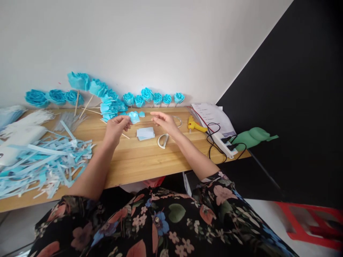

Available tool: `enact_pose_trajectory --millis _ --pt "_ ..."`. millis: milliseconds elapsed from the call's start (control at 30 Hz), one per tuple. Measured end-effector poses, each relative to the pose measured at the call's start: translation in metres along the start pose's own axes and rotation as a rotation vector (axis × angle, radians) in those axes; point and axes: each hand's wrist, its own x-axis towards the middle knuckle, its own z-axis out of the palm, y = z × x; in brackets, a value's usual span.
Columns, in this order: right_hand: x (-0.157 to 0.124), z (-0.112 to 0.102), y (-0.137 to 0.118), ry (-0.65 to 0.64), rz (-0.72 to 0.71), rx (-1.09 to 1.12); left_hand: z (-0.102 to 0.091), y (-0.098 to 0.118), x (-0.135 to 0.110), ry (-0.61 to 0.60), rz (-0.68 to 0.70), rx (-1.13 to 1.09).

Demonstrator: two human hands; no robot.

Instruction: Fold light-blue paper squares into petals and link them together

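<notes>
My left hand point(118, 127) is closed in a pinch on the edge of a light blue paper petal point(134, 117), above the wooden table. To its right, my right hand point(165, 122) is open, with thumb and index finger apart and nothing visible between them. A smaller blue petal piece point(142, 114) shows just beyond the held one. Between my forearms lies a stack of pale blue paper pieces point(145, 133). White-handled scissors point(163, 141) rest below my right hand, partly hidden by that wrist.
Blue paper roses point(147, 94) on sticks stand along the wall. Shredded blue paper strips point(45, 160) cover the table's left side. To the right are a yellow glue gun point(196, 124), a power strip point(223, 144) with black cables, printed sheets point(213, 116) and a green object point(253, 137).
</notes>
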Motion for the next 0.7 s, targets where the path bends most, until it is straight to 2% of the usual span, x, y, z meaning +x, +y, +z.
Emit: enact_pose_trajectory --millis 133,233,333,433,500,600,700 --pt "0.01 0.0 0.002 0.011 -0.036 -0.089 -0.016 -0.009 0.013 0.105 -0.034 0.077" --pt "0.015 0.005 0.007 0.009 -0.041 -0.131 -0.023 -0.023 0.019 0.032 -0.098 0.232" --pt "0.017 0.009 0.013 0.021 -0.056 -0.147 -0.029 -0.032 0.022 -0.059 -0.063 0.577" --pt "0.015 0.007 0.019 0.044 -0.071 -0.148 -0.038 -0.032 0.021 -0.068 -0.02 0.937" --pt "0.013 0.004 0.023 0.072 -0.062 -0.137 -0.044 -0.028 0.021 -0.04 -0.057 1.05" --pt "0.01 -0.001 0.028 0.117 -0.032 -0.104 -0.049 -0.023 0.021 0.008 -0.057 1.02" --pt "0.009 -0.003 0.03 0.143 -0.013 -0.082 -0.046 -0.024 0.022 -0.064 -0.069 0.828"
